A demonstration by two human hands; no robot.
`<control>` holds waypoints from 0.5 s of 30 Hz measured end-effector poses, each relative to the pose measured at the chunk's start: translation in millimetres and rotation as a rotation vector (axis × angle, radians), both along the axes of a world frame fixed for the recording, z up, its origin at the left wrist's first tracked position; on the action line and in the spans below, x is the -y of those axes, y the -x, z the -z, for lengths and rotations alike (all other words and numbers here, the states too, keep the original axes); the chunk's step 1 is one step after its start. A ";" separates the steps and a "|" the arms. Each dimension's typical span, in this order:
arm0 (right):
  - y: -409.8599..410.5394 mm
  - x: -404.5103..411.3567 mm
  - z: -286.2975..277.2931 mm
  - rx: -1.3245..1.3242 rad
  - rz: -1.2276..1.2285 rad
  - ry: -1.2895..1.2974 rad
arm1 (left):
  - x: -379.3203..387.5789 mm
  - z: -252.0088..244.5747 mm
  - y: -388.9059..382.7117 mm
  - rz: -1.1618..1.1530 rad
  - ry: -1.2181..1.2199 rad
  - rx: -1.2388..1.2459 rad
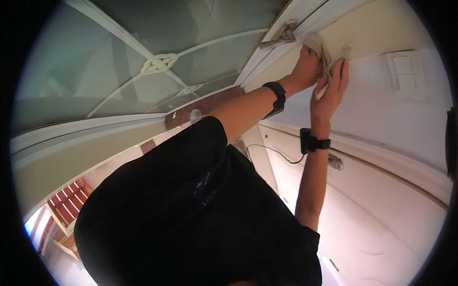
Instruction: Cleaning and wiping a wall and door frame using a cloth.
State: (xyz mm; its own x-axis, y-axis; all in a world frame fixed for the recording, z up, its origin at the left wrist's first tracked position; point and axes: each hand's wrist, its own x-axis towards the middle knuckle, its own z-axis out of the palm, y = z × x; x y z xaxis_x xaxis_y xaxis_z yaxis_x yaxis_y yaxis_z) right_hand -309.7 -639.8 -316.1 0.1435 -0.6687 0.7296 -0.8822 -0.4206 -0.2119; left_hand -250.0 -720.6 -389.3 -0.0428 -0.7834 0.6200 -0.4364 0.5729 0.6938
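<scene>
A pale, crumpled cloth (326,60) is bunched between my two hands against the cream wall. My left hand (308,68) grips its left part, a fold of it covering the fingertips, beside the glazed door's frame. Fingers pointing up the wall, my right hand (332,85) pinches the cloth's right side, and a loose end hangs by the thumb. Close to the right fingertips a small smudge or bump (345,49) marks the wall; I cannot tell which. Both wrists wear black straps with small boxes.
Left of my hands, a lever handle (281,40) juts from the frame of a glazed door (200,59). A white double switch plate (405,75) is on the wall to the right. Below, a white door (365,200) has a metal handle (335,162). A thin cable (282,157) runs from my right wrist.
</scene>
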 end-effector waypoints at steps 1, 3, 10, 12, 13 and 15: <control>-1.7 2.2 5.1 -0.010 0.017 0.018 | -2.0 9.4 -4.0 0.041 -0.113 -0.066; 0.8 6.1 1.0 -0.026 0.053 0.019 | -9.1 11.3 -5.8 0.057 -0.176 -0.093; 20.4 35.2 7.9 -0.122 0.129 0.074 | 6.5 -5.7 -11.2 0.232 -0.264 -0.202; 16.4 40.4 19.9 -0.044 0.132 0.086 | 7.3 8.0 -15.4 0.162 -0.083 -0.217; 14.6 42.8 26.4 -0.033 0.130 0.083 | 8.2 16.9 -16.7 0.159 -0.087 -0.206; 13.4 49.8 45.7 0.027 0.135 0.075 | 13.7 40.5 -14.7 0.121 -0.033 -0.156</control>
